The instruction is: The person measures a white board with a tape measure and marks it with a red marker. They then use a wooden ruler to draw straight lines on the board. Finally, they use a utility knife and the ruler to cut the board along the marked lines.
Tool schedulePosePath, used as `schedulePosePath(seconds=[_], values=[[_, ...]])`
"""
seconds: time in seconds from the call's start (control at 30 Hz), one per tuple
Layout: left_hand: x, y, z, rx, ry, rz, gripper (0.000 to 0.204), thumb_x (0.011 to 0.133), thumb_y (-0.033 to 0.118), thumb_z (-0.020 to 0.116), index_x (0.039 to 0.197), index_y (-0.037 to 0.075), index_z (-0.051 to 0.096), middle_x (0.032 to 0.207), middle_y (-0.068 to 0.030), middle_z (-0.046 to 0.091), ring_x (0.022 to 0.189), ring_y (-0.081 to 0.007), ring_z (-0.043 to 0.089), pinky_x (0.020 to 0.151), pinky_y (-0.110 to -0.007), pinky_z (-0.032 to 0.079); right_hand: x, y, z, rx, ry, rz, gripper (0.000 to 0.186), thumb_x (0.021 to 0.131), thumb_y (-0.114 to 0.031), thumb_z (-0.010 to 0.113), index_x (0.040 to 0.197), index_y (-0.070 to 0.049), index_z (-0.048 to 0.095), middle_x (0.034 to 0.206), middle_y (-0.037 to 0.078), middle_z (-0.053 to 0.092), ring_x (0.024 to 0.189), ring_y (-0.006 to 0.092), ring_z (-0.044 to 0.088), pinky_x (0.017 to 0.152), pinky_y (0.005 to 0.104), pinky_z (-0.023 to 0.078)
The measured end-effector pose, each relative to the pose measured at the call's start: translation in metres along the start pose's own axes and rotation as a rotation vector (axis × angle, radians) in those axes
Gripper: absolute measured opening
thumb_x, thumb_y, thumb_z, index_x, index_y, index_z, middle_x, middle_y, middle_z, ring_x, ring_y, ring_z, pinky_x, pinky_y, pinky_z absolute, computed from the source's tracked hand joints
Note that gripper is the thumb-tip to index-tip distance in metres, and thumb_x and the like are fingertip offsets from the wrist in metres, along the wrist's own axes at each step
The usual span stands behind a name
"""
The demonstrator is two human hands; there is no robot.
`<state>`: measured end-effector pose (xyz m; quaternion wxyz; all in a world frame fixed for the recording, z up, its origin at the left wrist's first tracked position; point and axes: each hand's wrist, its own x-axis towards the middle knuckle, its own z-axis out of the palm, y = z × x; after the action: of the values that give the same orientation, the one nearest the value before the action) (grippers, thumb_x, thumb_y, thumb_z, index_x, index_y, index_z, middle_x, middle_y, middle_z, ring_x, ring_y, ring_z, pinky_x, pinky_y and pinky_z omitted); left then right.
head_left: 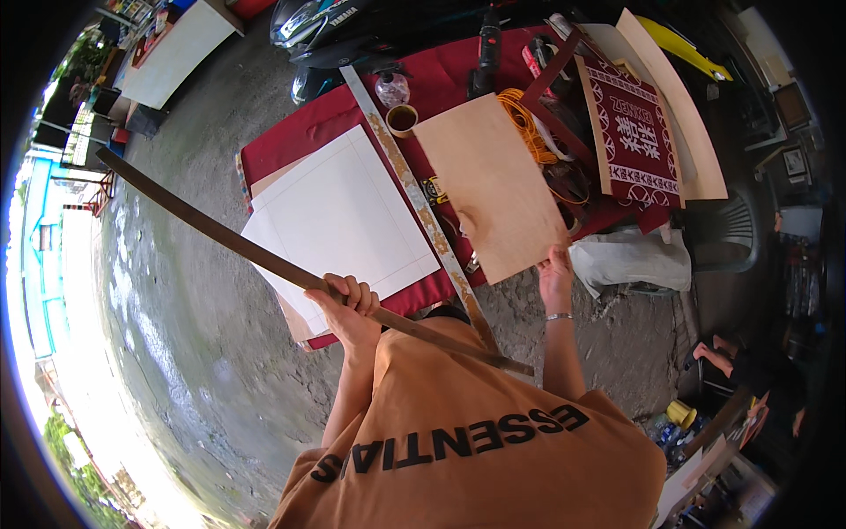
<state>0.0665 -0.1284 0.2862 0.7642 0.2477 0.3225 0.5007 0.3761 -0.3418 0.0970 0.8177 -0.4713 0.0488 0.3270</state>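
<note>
My left hand point(348, 310) is closed around a long, thin brown wooden strip point(251, 251). The strip slants from the upper left down across the front of my shirt. Beneath it, a large white sheet point(339, 212) with faint pencil lines lies over a brown board on the table. My right hand point(555, 275) grips the near right corner of a rectangular plywood board point(493, 189), with the thumb and fingers at its edge. Between the sheet and the plywood lies a long, worn flat bar point(405, 181), its near end close to my body.
A red cloth point(291, 132) covers the table. On it are a cup point(402, 120), a clear bottle point(392, 88), a black power tool point(487, 53), orange cord point(529, 132) and a maroon printed panel point(636, 132). A motorcycle point(326, 26) stands behind; a white sack point(639, 260) sits right.
</note>
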Motion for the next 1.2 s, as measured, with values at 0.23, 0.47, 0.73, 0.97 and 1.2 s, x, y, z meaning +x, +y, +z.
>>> schedulePosePath(seconds=[0.23,0.47,0.73,0.97,1.2], values=[[0.004,0.009,-0.015,-0.040,0.010,0.086,0.060,0.097,0.071,0.038,0.082,0.013,0.043,0.057,0.0034,0.027,0.046,-0.0084,0.019,0.042,-0.026,0.019,0.052,-0.053,-0.038,0.085,0.122,-0.095,0.032,0.100,-0.026,0.067,0.124,-0.009,0.057,0.125,0.007,0.064,0.113,0.0210,0.061,0.098,0.0406,0.048],[0.000,0.018,-0.029,-0.083,0.085,0.144,0.062,0.096,0.072,0.038,0.082,0.013,0.044,0.057,0.0032,0.028,0.046,-0.0085,0.020,0.042,-0.025,0.020,0.031,-0.048,0.061,-1.186,0.556,-1.053,0.020,0.101,-0.019,0.061,0.105,0.001,0.059,0.091,0.010,0.058,0.080,0.0243,0.059,0.079,0.0336,0.047],[-0.015,0.035,-0.031,-0.090,0.160,0.163,0.063,0.096,0.074,0.038,0.081,0.012,0.044,0.056,0.0030,0.029,0.046,-0.0087,0.021,0.042,-0.026,0.019,0.142,0.086,0.185,-2.014,-0.436,-0.550,0.034,0.093,-0.020,0.065,0.117,-0.003,0.050,0.115,0.022,0.061,0.103,0.0394,0.065,0.085,0.0482,0.057],[-0.038,0.061,-0.064,-0.084,0.195,0.271,0.062,0.097,0.072,0.037,0.082,0.012,0.045,0.056,0.0030,0.030,0.046,-0.0086,0.022,0.043,-0.026,0.021,0.158,0.111,0.201,-2.132,-0.259,-0.591,0.031,0.094,-0.020,0.062,0.116,-0.006,0.045,0.099,0.019,0.067,0.092,0.0351,0.070,0.082,0.0497,0.053],[-0.037,0.085,-0.100,-0.090,0.237,0.314,0.063,0.097,0.073,0.035,0.080,0.013,0.044,0.057,0.0036,0.030,0.046,-0.0085,0.024,0.044,-0.025,0.022,0.100,0.035,0.185,-1.824,-0.524,0.112,0.066,0.098,-0.006,0.050,0.154,-0.002,0.016,0.100,0.018,0.067,0.073,0.0250,0.071,0.065,0.0399,0.058]])
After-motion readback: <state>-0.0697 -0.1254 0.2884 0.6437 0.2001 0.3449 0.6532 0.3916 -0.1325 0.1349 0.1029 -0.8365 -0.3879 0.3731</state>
